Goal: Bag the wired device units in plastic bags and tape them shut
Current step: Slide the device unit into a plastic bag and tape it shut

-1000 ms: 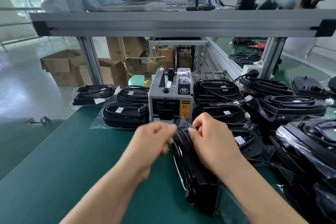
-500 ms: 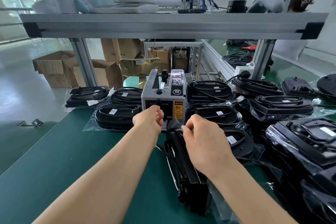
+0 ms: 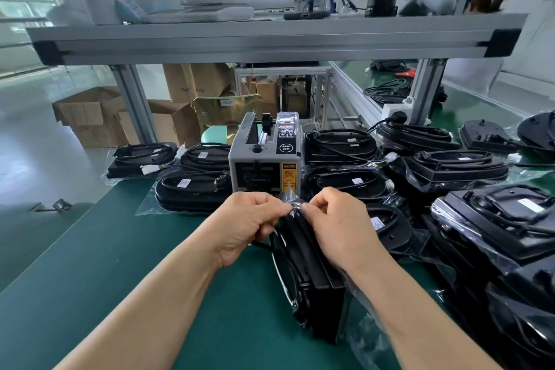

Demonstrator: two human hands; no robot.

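Observation:
A black wired device unit (image 3: 312, 285) stands on edge on the green table (image 3: 90, 273) inside a clear plastic bag (image 3: 360, 306). My left hand (image 3: 249, 225) and my right hand (image 3: 336, 225) meet at the bag's top. Both pinch the folded bag mouth, where a clear strip of tape (image 3: 291, 197) sticks up between the fingertips. Just behind the hands stands the grey tape dispenser (image 3: 264, 159).
Several bagged black units lie left of the dispenser (image 3: 192, 192) and piled at the right (image 3: 498, 228). An aluminium shelf beam (image 3: 270, 39) runs overhead on posts. Cardboard boxes (image 3: 99, 117) sit on the floor beyond the table's far left edge.
My left hand reached forward to the dispenser's outlet half a second ago, then came back to the bag top with a strip of tape. My right hand stayed on the bag.

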